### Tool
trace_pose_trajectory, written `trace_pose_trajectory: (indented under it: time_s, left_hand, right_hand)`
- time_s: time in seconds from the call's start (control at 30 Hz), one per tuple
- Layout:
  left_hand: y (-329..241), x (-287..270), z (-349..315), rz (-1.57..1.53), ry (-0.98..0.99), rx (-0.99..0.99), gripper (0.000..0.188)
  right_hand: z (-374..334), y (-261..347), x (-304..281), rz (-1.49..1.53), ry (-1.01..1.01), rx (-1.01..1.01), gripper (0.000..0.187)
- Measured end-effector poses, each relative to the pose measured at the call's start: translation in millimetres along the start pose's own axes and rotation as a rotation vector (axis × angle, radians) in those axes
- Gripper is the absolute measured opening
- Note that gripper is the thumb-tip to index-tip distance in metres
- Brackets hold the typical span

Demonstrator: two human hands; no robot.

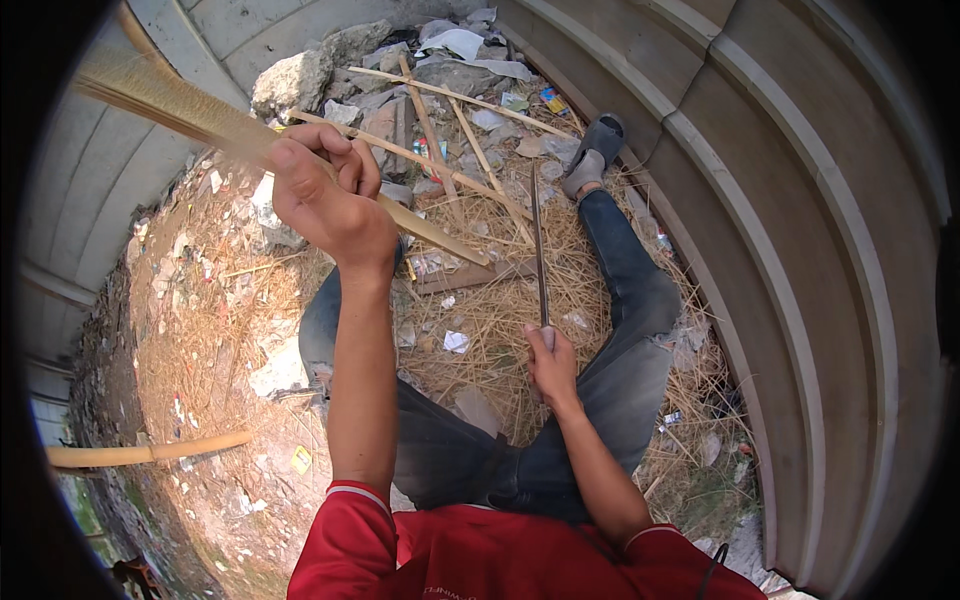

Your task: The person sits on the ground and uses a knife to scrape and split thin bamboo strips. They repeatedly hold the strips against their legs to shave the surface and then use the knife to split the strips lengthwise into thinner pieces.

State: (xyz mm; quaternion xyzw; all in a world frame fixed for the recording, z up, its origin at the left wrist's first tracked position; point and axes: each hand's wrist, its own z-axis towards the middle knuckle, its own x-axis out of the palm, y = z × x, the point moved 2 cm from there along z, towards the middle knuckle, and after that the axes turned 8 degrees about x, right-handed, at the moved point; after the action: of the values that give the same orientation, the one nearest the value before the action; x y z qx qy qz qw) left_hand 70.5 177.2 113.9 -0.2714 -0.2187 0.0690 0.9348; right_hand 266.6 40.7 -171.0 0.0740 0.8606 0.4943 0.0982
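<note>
Head view, littered ground (225, 335), ribbed wall (800, 250), left hand (335, 205) gripping bamboo (200, 118), right hand (552, 370) gripping blade (539, 260)

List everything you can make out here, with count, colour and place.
Strip: seemingly one, tan, in left hand
Blade: one, dark, in right hand
Sticks: at least four, tan and brown, beyond the blade and on the rubble
Block: one, brown, on the ground between the legs
Pole: one, tan, far left
Rubble: many pieces, grey, top centre
Straw: uncountable, yellowish, across the ground
Litter: many scraps, mostly white, scattered
Ribbed wall: one, grey-brown, right
Panels: several, grey, left and top
Shoe: one clear, dark grey, right foot
Jeans: one pair, blue, centre
Shirt: one, red, bottom
Left hand: one, bare, upper left
Right hand: one, bare, centre
</note>
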Motion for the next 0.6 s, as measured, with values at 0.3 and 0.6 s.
trace_pose_trajectory:
  time_s: [0.3, 0.6]
  left_hand:
    - [114, 9, -52, 0.154, -0.004, 0.026, 0.050]
    - [126, 19, -41, 0.407, -0.026, 0.029, 0.051]
  right_hand:
    - [4, 29, 6, 0.212, -0.005, 0.067, 0.042]
    - [19, -29, 51, 0.045, -0.146, -0.477, 0.046]
